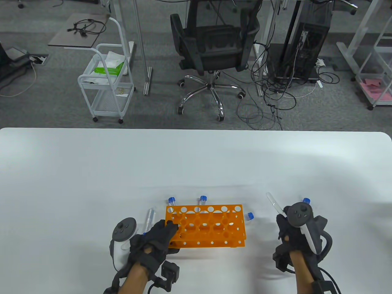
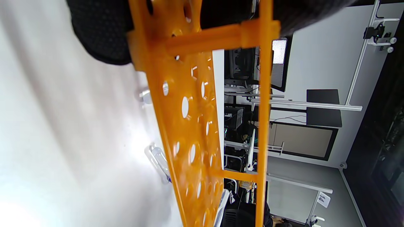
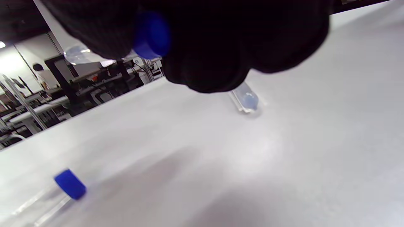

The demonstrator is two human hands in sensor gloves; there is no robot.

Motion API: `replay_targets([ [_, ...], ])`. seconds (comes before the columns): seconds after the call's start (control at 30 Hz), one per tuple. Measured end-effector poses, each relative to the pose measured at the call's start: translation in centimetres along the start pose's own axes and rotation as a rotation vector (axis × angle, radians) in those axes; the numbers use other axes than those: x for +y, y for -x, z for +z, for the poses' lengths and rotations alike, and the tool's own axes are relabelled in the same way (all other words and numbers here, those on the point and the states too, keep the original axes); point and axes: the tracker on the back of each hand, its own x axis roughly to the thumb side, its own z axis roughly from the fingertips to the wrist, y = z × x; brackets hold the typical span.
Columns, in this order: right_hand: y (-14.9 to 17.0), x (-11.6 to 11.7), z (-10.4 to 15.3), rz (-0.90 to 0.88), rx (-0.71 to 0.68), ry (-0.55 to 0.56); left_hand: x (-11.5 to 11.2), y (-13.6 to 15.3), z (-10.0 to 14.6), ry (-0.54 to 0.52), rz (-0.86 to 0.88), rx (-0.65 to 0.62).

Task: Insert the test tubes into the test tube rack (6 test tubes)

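Test tube rack (image 1: 205,226) orange, no tubes in it yet, on tabletop (image 1: 92,171); left hand (image 1: 154,242) grips its left end. Right hand (image 1: 294,235), well right of rack, fingers wrapped round a test tube (image 1: 273,202), long axis slanting up-left toward rack, apparently tip-first. Loose tubes lie around rack; right hand nearer them.

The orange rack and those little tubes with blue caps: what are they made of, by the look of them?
The orange rack looks like moulded plastic: even, opaque colour, thin flat plates with clean round holes, a slight sheen. The tubes seem to be clear plastic, though glass cannot be ruled out: see-through walls with a faint haze. The blue caps look like matte opaque plastic.
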Motion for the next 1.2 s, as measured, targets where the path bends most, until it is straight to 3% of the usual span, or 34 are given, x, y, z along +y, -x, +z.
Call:
replay_targets([
  [0.23, -0.7, -2.0, 2.2, -0.171, -0.112, 0.150, -0.6, 0.2, -0.1, 0.023, -0.025, 0.001],
  [0.57, -1.7, -3.5, 3.8, -0.245, -0.244, 0.281, -1.4, 0.7, -0.5, 0.048, -0.052, 0.021],
  [1.2, -4.1, -4.3, 6.3, -0.350, -0.508, 0.282, -2.0, 1.1, -0.6, 0.067, -0.099, 0.039],
])
